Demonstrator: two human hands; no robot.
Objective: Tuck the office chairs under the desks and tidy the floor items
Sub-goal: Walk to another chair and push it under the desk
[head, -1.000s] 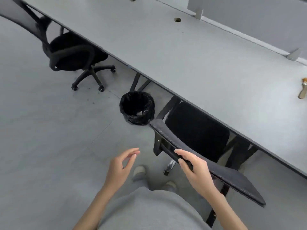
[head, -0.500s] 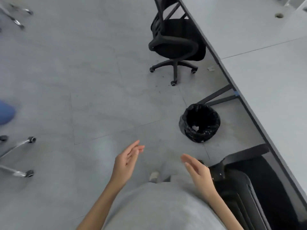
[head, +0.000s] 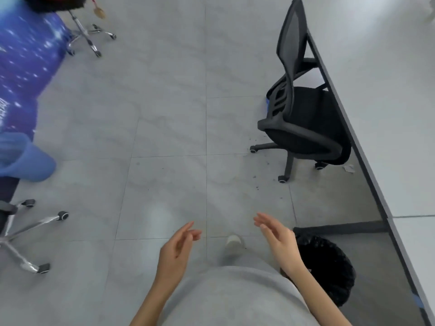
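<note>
A black mesh office chair (head: 303, 118) stands on the grey floor ahead at right, its seat partly under the edge of the long grey desk (head: 388, 114). A black-lined waste bin (head: 329, 267) sits on the floor beside the desk leg, just right of my right forearm. My left hand (head: 176, 250) and my right hand (head: 277, 238) hover in front of my body, both empty with relaxed fingers, touching nothing.
A chrome chair base (head: 26, 234) stands at the lower left and another chrome-based chair (head: 87, 36) at the top left. A blue starry cloth (head: 23, 67) hangs along the left edge. Small dark crumbs (head: 261, 175) and a paper scrap (head: 348, 167) lie near the black chair.
My view has swung left, away from the near chair my right hand held a second ago. That chair is out of view, and both hands hang free. The far chair and bin shifted right.
</note>
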